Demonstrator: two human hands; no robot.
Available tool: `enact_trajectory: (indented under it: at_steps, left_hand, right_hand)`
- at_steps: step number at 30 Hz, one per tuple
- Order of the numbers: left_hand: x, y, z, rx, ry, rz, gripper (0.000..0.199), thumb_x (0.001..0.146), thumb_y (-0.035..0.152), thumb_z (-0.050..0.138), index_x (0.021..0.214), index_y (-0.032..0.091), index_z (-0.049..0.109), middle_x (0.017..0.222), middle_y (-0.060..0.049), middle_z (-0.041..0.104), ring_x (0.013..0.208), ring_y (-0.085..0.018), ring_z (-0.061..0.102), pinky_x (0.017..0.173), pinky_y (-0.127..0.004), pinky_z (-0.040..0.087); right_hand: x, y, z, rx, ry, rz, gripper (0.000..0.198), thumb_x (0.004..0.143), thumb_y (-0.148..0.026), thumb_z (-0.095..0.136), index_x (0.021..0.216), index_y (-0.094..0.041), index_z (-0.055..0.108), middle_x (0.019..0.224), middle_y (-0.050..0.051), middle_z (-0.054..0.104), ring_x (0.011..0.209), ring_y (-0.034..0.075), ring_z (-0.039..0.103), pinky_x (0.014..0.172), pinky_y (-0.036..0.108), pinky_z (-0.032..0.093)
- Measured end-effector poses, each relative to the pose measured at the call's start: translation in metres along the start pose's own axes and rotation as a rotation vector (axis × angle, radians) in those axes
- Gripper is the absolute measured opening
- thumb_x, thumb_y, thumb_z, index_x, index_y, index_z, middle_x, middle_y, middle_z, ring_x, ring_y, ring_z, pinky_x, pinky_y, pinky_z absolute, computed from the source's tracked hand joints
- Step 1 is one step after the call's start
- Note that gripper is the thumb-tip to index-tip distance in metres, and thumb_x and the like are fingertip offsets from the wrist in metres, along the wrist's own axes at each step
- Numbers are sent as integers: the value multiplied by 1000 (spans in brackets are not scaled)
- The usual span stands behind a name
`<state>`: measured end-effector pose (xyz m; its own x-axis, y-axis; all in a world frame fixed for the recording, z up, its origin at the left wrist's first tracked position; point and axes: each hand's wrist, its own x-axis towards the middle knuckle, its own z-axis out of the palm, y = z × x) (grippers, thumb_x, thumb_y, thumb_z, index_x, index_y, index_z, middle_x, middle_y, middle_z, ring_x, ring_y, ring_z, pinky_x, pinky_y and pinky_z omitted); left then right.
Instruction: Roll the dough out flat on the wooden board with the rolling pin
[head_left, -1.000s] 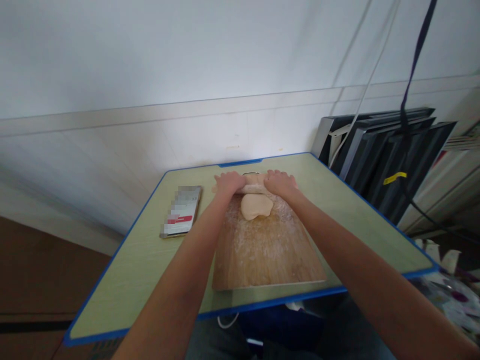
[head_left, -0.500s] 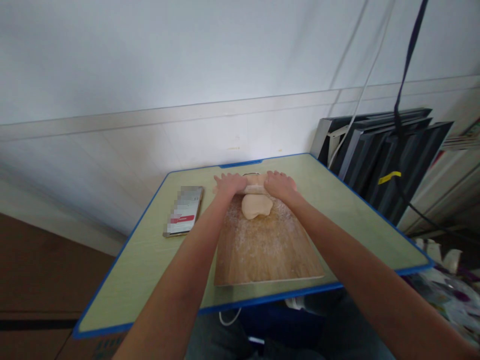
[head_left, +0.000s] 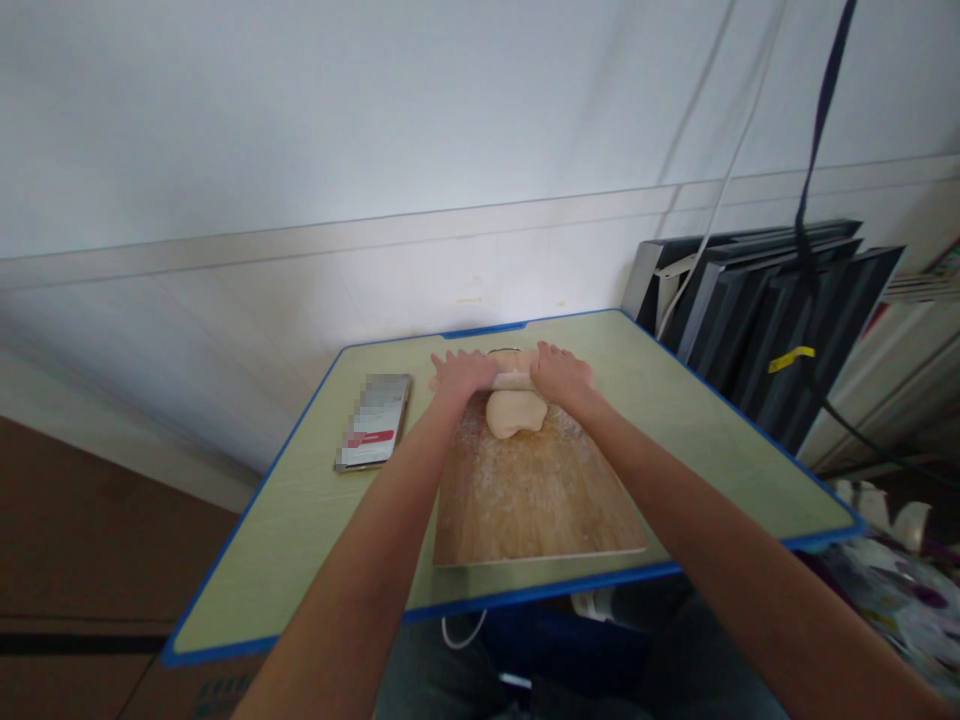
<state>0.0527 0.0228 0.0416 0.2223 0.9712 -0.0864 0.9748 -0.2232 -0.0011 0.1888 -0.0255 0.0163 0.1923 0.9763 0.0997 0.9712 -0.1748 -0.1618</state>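
Note:
Near the far end of a floury wooden board (head_left: 536,510), a pale rolling pin (head_left: 513,381) lies crosswise on dough (head_left: 515,414). My left hand (head_left: 465,373) grips the pin's left part from above, and my right hand (head_left: 559,375) grips its right part. Both palms face down, and the fingers curve over the far side, partly out of sight. On the near side of the pin the dough bulges out, thick and rounded with an uneven edge. Part of it also shows beyond the pin, between my hands.
The board rests on a pale green table (head_left: 720,430) with a blue rim, set against a white wall. A phone (head_left: 375,425) lies left of my left forearm. Dark flat panels (head_left: 757,320) lean at the right, with a black cable (head_left: 814,150) hanging before them.
The view has shifted slightly. Both hands keep their hold on the rolling pin, and the dough looks nearly the same.

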Motion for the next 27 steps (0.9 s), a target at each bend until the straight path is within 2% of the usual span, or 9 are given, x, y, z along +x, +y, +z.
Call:
enact_trajectory:
  at_steps: [4, 12, 27]
  left_hand:
    - [-2, -1, 3, 12, 37, 18, 49, 84, 35, 22, 119, 18, 52, 131, -14, 46, 121, -32, 38, 98, -62, 16]
    - [-10, -1, 6, 31, 118, 58, 47, 85, 32, 21, 116, 16, 54, 125, -14, 52, 115, -32, 44, 96, -59, 22]
    - [-24, -3, 22, 17, 340, 109, 47, 87, 30, 22, 98, 11, 64, 104, -14, 64, 96, -24, 57, 89, -43, 33]
  right_hand:
    - [-5, -1, -1, 32, 86, 13, 33, 86, -24, 32, 114, -14, 45, 109, 15, 58, 99, 25, 56, 78, 35, 43]
    - [-12, -4, -5, 16, 75, 39, 37, 87, -24, 30, 121, -13, 41, 104, 17, 62, 98, 26, 58, 74, 34, 44]
    - [-22, -6, -7, -43, 150, 24, 34, 87, -26, 30, 116, -14, 44, 98, 15, 64, 91, 25, 61, 72, 33, 43]
